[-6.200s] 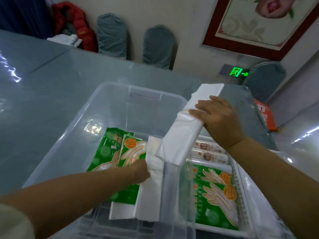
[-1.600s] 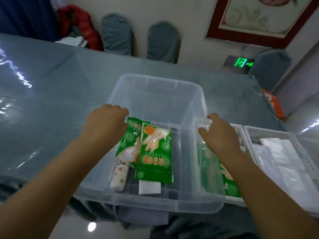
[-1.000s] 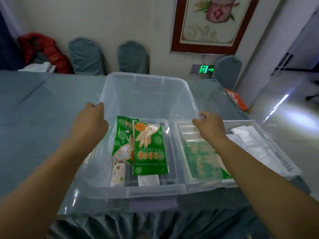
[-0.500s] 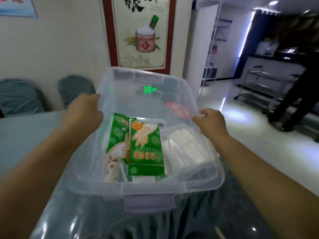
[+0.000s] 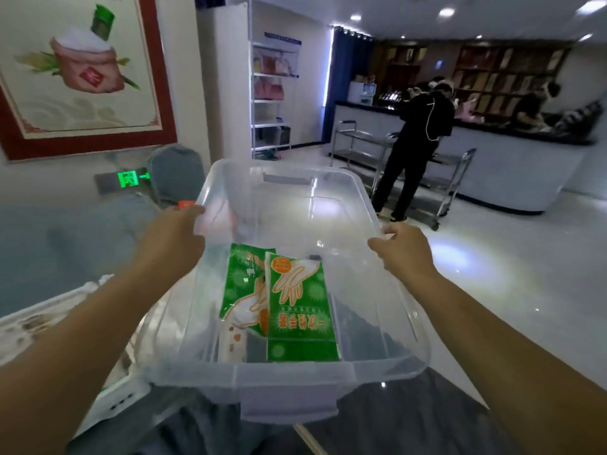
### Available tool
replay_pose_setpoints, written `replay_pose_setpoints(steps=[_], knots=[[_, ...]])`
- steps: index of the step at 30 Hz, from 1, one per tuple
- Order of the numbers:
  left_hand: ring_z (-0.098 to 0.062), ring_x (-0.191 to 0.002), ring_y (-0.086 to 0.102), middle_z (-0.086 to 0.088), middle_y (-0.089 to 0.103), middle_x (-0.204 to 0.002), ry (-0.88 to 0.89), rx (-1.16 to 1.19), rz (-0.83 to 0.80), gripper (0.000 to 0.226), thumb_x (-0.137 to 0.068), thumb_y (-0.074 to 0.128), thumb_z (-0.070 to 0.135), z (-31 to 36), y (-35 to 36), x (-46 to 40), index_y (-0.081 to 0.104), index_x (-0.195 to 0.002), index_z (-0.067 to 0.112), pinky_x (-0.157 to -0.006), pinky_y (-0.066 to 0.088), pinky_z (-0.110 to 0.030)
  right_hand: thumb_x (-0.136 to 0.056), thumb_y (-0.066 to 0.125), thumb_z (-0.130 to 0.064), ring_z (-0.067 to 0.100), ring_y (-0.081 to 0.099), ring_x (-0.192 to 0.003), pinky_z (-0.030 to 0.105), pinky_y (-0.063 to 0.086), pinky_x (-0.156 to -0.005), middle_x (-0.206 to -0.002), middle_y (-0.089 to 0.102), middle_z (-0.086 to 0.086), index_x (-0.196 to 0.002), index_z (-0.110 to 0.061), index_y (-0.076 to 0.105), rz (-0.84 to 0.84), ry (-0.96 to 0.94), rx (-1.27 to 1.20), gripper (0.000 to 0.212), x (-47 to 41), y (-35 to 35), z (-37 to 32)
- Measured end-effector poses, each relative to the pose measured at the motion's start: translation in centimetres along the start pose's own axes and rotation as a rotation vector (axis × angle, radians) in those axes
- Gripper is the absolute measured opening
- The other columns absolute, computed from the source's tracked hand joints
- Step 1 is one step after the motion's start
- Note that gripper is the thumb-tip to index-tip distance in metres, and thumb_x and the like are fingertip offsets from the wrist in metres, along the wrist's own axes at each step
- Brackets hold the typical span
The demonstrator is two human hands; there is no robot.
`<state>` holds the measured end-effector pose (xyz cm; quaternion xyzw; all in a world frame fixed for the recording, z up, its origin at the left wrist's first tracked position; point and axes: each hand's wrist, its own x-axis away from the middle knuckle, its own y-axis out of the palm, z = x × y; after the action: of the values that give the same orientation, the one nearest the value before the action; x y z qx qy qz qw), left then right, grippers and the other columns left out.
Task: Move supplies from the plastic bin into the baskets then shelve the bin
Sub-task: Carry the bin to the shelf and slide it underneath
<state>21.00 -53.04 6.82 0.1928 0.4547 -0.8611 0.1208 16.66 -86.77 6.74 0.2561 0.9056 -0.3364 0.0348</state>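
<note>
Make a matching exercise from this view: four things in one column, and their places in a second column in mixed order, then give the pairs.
Things
1. left hand
2. right hand
3. green glove packets
4. white basket

Places
A. on the floor of the clear plastic bin
B. gripping the bin's right rim
C. lower left, beside and partly behind the bin
D. gripping the bin's left rim

Pairs: 1-D, 2-B, 3-A, 4-C

Both hands point(image 5: 174, 244) point(image 5: 405, 249) grip clear bin point(image 5: 289, 379); glove packets point(image 5: 300, 307) apparently inside.
</note>
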Motion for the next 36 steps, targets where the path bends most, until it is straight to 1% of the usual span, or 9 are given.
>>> replay_pose_setpoints(steps=[9,13,17,20,22,27,30,34,36], knots=[[-0.037,-0.103,0.056,-0.018,0.057,-0.124,0.106,0.005,-0.149,0.053,-0.075,0.059,0.002,7.7,15.0,-9.2,0.055,-0.124,0.018,-0.082,0.045,-0.039,-0.074,0.066,-0.028,0.03,0.066,-0.083,0.036,0.054,-0.078,-0.103,0.069,0.01,-0.113,-0.014,0.061,0.06,0.159,0.102,0.042,-11.3,-2.8,10.8],[-0.028,-0.089,0.057,-0.019,0.059,-0.12,0.114,0.043,-0.214,0.051,-0.078,0.057,0.001,9.4,21.8,-15.4,0.052,-0.126,0.018,-0.07,0.038,-0.029,-0.074,0.065,-0.03,0.028,0.066,-0.086,0.038,0.054,-0.082,-0.106,0.068,0.01,-0.114,-0.014,0.061,0.067,0.2,0.146,0.042,-18.8,-1.7,13.9],[-0.036,-0.103,0.055,-0.02,0.052,-0.127,0.112,0.043,-0.277,0.051,-0.081,0.055,0.003,11.5,28.1,-22.1,0.048,-0.13,0.017,-0.081,0.042,-0.035,-0.077,0.065,-0.029,0.021,0.06,-0.08,0.027,0.043,-0.072,-0.113,0.065,0.008,-0.115,-0.013,0.06,0.081,0.219,0.219,0.042,-26.8,-0.5,16.6],[-0.037,-0.104,0.054,-0.02,0.052,-0.124,0.121,0.043,-0.33,0.051,-0.081,0.053,0.004,13.2,32.7,-26.7,0.046,-0.13,0.017,-0.087,0.047,-0.041,-0.079,0.063,-0.029,0.022,0.061,-0.075,0.027,0.041,-0.067,-0.104,0.067,0.009,-0.116,-0.013,0.058,0.064,0.256,0.252,0.041,-32.0,0.3,18.9],[-0.037,-0.104,0.054,-0.02,0.053,-0.123,0.128,0.044,-0.363,0.05,-0.082,0.053,0.003,14.0,35.7,-29.4,0.046,-0.13,0.017,-0.088,0.047,-0.042,-0.079,0.062,-0.029,0.021,0.059,-0.074,0.027,0.039,-0.064,-0.099,0.068,0.008,-0.116,-0.013,0.056,0.057,0.274,0.278,0.041,-35.2,0.8,20.4],[-0.036,-0.1,0.055,-0.021,0.055,-0.119,0.121,0.032,-0.411,0.049,-0.082,0.051,0.003,15.4,44.2,-35.5,0.047,-0.128,0.017,-0.084,0.044,-0.04,-0.075,0.066,-0.025,0.02,0.054,-0.074,0.027,0.037,-0.062,-0.103,0.065,0.007,-0.119,-0.012,0.054,0.02,0.284,0.352,0.048,-44.2,2.7,24.8],[-0.034,-0.1,0.056,-0.018,0.054,-0.121,0.091,0.013,-0.414,0.047,-0.082,0.053,0.005,16.3,49.8,-39.3,0.048,-0.127,0.019,-0.082,0.043,-0.038,-0.074,0.066,-0.023,0.021,0.054,-0.079,0.026,0.036,-0.065,-0.11,0.065,0.008,-0.122,-0.012,0.054,-0.013,0.287,0.373,0.05,-50.8,4.2,28.2],[-0.034,-0.102,0.055,-0.017,0.053,-0.123,0.053,-0.005,-0.394,0.047,-0.082,0.052,0.005,18.0,56.9,-45.7,0.049,-0.127,0.018,-0.082,0.043,-0.037,-0.076,0.064,-0.024,0.025,0.061,-0.099,0.026,0.037,-0.071,-0.12,0.062,0.009,-0.126,-0.012,0.052,-0.059,0.284,0.369,0.053,-60.9,6.2,32.0],[-0.034,-0.104,0.054,-0.017,0.052,-0.125,0.02,-0.029,-0.378,0.046,-0.082,0.052,0.004,18.9,59.8,-49.1,0.05,-0.126,0.017,-0.083,0.043,-0.037,-0.077,0.063,-0.024,0.026,0.061,-0.099,0.026,0.038,-0.071,-0.121,0.061,0.009,-0.127,-0.013,0.05,-0.095,0.275,0.366,0.053,-66.2,7.0,33.0]])
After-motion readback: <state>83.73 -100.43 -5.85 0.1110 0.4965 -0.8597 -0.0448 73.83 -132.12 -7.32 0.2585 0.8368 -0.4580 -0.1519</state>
